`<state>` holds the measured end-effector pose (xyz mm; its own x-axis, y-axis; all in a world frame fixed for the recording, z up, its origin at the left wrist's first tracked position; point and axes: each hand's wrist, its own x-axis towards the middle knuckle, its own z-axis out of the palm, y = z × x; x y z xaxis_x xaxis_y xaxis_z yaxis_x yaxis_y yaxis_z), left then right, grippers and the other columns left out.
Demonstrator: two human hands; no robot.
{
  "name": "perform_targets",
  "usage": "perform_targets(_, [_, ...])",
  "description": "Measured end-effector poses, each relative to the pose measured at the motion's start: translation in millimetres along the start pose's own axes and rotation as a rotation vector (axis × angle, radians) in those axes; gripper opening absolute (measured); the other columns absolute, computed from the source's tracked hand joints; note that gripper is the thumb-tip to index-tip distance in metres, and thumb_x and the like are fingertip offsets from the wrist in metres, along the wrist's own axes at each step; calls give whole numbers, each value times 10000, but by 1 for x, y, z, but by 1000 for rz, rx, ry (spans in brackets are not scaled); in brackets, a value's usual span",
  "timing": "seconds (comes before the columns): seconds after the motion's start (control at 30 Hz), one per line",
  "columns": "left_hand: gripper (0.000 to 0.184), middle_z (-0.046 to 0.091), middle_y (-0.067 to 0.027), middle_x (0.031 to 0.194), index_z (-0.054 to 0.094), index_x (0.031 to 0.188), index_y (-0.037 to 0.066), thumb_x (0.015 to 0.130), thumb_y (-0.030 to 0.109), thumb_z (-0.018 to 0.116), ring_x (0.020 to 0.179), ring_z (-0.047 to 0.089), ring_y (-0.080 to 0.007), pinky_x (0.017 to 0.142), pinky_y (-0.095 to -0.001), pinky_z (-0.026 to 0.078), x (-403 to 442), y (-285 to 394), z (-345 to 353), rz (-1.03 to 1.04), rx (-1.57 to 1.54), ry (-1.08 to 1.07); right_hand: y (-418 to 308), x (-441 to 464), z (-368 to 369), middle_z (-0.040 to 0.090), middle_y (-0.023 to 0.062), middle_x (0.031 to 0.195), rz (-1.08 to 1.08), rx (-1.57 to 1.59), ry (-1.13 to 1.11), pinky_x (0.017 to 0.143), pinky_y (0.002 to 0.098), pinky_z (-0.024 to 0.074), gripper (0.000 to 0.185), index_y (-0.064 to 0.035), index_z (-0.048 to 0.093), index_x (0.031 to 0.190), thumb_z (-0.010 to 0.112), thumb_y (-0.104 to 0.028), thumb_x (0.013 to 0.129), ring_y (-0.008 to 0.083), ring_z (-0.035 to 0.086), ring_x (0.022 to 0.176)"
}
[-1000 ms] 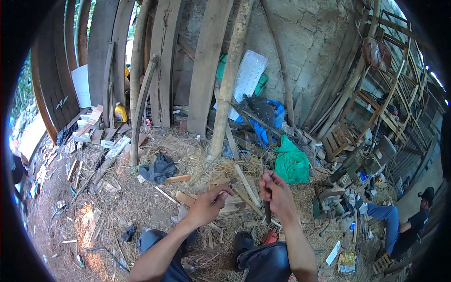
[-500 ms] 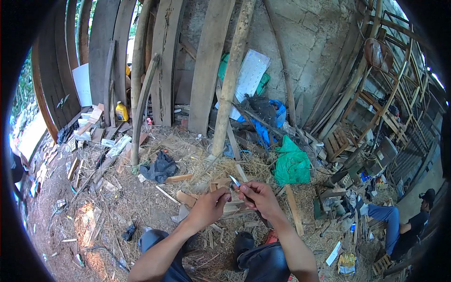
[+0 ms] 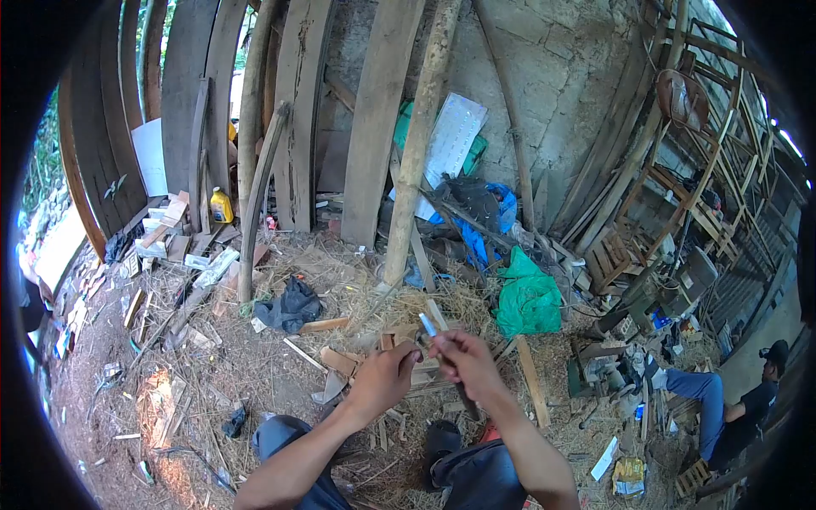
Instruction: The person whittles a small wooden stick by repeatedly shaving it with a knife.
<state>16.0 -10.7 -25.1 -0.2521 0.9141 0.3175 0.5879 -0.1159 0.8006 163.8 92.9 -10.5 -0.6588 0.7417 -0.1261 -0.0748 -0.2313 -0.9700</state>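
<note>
My right hand (image 3: 470, 364) is wrapped around a knife (image 3: 427, 325), its short pale blade pointing up and away from me. The dark handle end shows below my palm. Close by on the left, my left hand (image 3: 382, 376) is closed in a pinch; whatever is between its fingers, if anything, is too small to make out. Both hands hover over my knees, with a small gap between them. Beneath them, wood offcuts (image 3: 339, 360) lie on the straw-strewn ground.
A green plastic bag (image 3: 529, 296) and a black cloth or bag (image 3: 291, 304) lie ahead. Wooden planks (image 3: 382, 127) and a bamboo pole (image 3: 416, 161) lean against the wall. A yellow bottle (image 3: 221, 205) stands left. Another person (image 3: 748, 408) sits at far right.
My right hand has shifted slightly, turning the knife so its blade points more upright. My left hand has barely moved and stays pinched.
</note>
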Motion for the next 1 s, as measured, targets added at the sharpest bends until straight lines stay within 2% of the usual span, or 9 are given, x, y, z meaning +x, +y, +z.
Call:
perform_targets(0.27, [86,587,-168,697,587,923,34,910,91,525,581,573,-282,571,-356,430,1,2,-6,27,-71,4,-10,9,-15,592,19,737,-59,63,155,407,209,283,146,-5,609,917,591,-151,918,46,405,486])
perform_targets(0.33, [84,606,-195,690,589,891,28,884,55,510,662,608,-393,595,-446,465,0,9,-16,4,-49,-40,-13,14,-42,575,0,728,-60,89,178,407,204,271,161,-13,617,903,618,-174,904,40,396,486])
perform_targets(0.47, [86,610,-195,706,592,880,25,877,45,508,651,612,-370,600,-434,463,-4,5,-24,12,-51,-66,-18,17,-75,571,-16,732,-75,178,270,401,199,255,170,-23,616,915,637,-190,892,45,381,479])
perform_targets(0.53, [94,609,-150,710,610,927,27,900,74,532,606,570,-286,593,-351,448,-7,-2,-22,74,-62,-47,-19,14,-75,569,-26,761,-47,175,300,393,176,258,96,-41,594,954,602,-120,898,20,364,469])
perform_targets(0.77, [154,625,-67,748,621,935,7,937,136,537,613,549,-135,582,-284,432,0,-30,-50,34,-28,45,-7,15,-144,546,0,726,-277,314,587,387,202,249,103,-33,593,913,613,-127,876,51,388,491])
perform_targets(0.87, [195,593,-24,731,630,931,10,951,182,540,610,506,-109,572,-256,408,4,-29,-43,-65,-292,30,12,20,-108,550,6,733,-97,-16,457,430,230,332,121,-29,597,894,626,-143,866,81,451,526])
perform_targets(0.9, [220,541,3,689,633,947,13,960,211,537,617,476,-88,574,-237,396,3,-5,-52,-330,-498,-54,21,29,-101,562,12,733,-298,-361,428,485,242,366,145,-22,607,894,631,-163,869,91,476,560])
perform_targets(0.93, [220,541,3,689,633,947,13,960,211,537,617,476,-88,574,-237,396,5,-4,-52,-324,-481,-54,29,37,-95,574,18,732,-496,-709,392,541,254,401,170,-14,617,894,635,-182,872,101,501,593])
perform_targets(1.0, [218,509,2,658,631,965,19,960,216,537,610,461,-85,566,-242,396,9,-13,-45,-310,-649,-71,19,36,-66,584,19,726,-477,-654,402,586,261,407,191,-9,630,891,633,-200,878,101,508,621])
